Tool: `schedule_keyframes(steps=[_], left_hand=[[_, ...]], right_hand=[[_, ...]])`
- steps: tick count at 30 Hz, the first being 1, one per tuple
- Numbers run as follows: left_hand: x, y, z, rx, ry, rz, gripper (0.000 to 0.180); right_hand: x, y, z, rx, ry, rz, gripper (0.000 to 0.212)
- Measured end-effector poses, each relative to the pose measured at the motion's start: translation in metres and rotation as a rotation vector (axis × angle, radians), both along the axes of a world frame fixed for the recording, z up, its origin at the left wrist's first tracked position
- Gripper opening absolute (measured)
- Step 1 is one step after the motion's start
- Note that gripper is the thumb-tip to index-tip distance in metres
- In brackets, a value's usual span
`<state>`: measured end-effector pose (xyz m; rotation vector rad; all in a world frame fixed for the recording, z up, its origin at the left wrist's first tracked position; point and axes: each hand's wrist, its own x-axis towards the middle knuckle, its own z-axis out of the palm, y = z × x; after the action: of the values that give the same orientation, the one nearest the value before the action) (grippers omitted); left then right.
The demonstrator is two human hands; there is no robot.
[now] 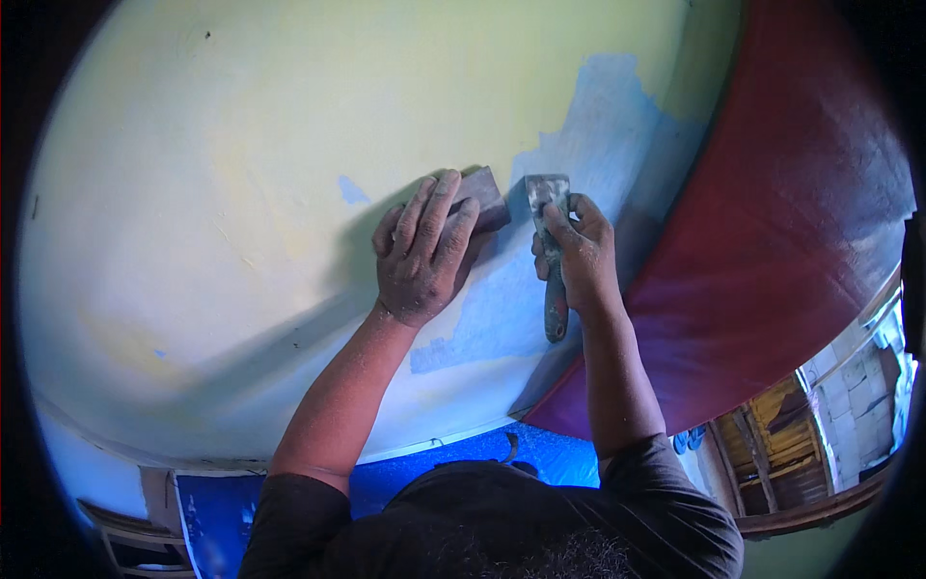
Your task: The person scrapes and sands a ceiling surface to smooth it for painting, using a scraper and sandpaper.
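Note:
My left hand [424, 253] is closed over a dark grey block [489, 196], which looks like a sanding block, held at the pale yellow wall [193, 193]. Dust coats the fingers. To its right, my right hand [588, 253] grips a worn scraper [556, 301] by its dark handle, thumb pressed near the wide metal blade, which points up. Whether the blade touches the wall I cannot tell. Behind both tools runs a ragged light-blue patch [603, 111] where the yellow coat is absent.
A dark red sheet or curtain [762, 212] hangs close along the right side. Blue sheeting [222, 521] lies below. At lower right is an opening with a wooden frame [820, 510]; a wooden piece of furniture [130, 526] stands at lower left.

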<state>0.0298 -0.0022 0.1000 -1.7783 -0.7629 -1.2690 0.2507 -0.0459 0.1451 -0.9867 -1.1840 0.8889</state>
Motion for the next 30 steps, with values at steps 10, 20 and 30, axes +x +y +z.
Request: schedule_keyframes(steps=[10, 20, 30], left_hand=[[0.000, 0.006, 0.001, -0.008, -0.017, 0.005, 0.037], [0.004, -0.004, -0.014, -0.091, 0.107, 0.241, 0.056], [0.044, -0.008, -0.043, -0.208, -0.030, 0.482, 0.065]], right_hand=[[0.007, 0.005, -0.024, -0.044, -0.079, 0.015, 0.029], [0.023, 0.027, -0.048, 0.174, -0.152, 0.025, 0.028], [0.077, -0.032, -0.205, -0.290, -0.030, 0.275, 0.026]])
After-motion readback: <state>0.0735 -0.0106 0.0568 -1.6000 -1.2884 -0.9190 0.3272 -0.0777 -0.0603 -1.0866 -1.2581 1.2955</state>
